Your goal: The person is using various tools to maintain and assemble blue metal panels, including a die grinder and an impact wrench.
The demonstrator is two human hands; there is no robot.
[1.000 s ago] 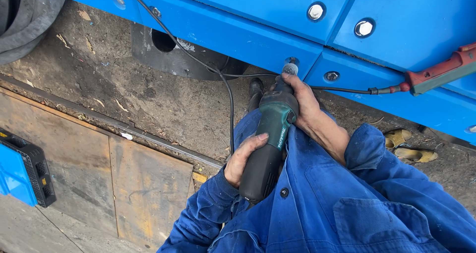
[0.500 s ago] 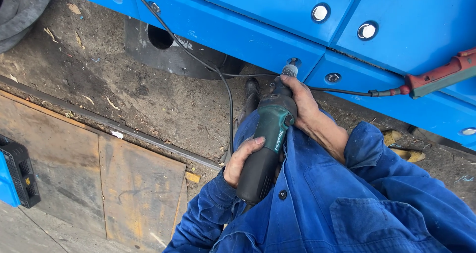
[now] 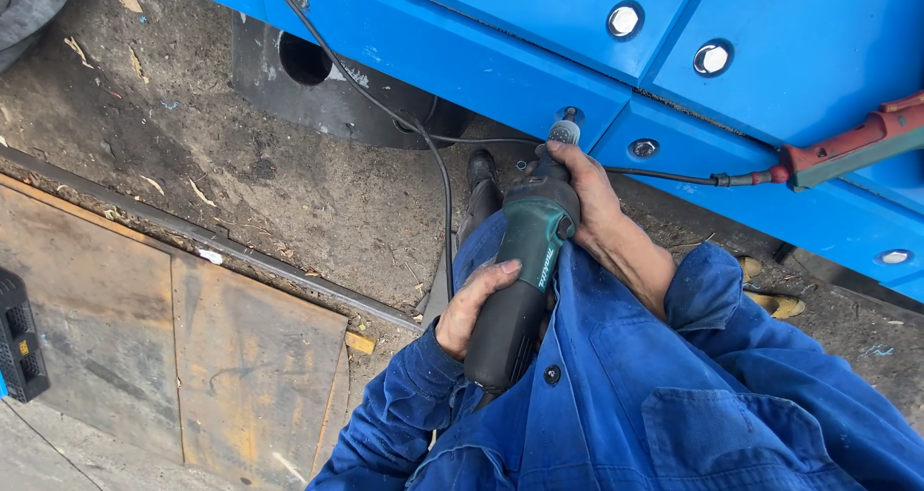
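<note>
Shifted a little lower and leftward in view since half a second ago, with the black-and-green handheld power grinder [image 3: 525, 270] and both hands keeping the same grip; black case [image 3: 19, 337] at the left edge now nearer the border.

Held across the lap of blue work overalls [image 3: 654, 404], above the dirt ground [image 3: 241, 164]; long axis running from lower left to upper right, nose pointing up and away toward the blue painted steel panel [image 3: 500, 58]; small grey grinding tip [image 3: 565, 130] touching, or just short of, the panel's lower edge, cannot tell which.

Left hand [image 3: 472, 303] wrapped around the black rear body, fingers [image 3: 496, 277] clamped on the barrel; right hand [image 3: 587, 197] closed over the green front section near the nose, fingers curled tight around it.

Thin black cable [image 3: 385, 111] trailing from the top of the view across the ground, then down beside the tool; second thin cable along the panel edge into a red-handled tool [image 3: 847, 149] lying at the right.

Round silver bolt heads [image 3: 624, 19] set in the panel above; rusty flat steel plates [image 3: 173, 347] lying on the ground at lower left; black boot [image 3: 479, 178] just left of the tool's nose.
</note>
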